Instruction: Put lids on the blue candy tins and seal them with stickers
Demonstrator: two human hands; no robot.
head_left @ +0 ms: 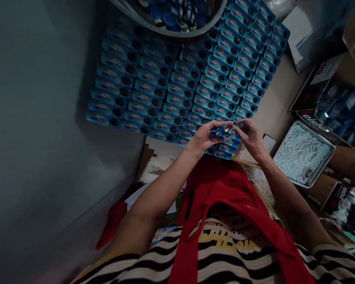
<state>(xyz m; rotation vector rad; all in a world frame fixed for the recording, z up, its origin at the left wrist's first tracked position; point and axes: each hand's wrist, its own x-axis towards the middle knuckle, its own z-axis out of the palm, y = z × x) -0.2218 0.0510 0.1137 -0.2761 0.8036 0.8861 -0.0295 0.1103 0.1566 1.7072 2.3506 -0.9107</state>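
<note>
My left hand (205,136) is cupped around a handful of small round blue caps (220,133), some showing silvery insides. Close on its right is my right hand (250,134), fingers bent together at the edge of the handful; whether a cap is between its fingertips I cannot make out. Under and beyond both hands lie rows of flat blue cases (177,88) with printed labels, most with a dark round opening at one end. In the nearest cases at the right, blue caps (231,150) sit in the openings.
A metal bowl (183,33) of blue caps stands over the far rows. On the right are a metal tray (309,183) of pale blue pellets and a cardboard box (319,83) holding blue packets. A grey wall (41,118) borders the left side.
</note>
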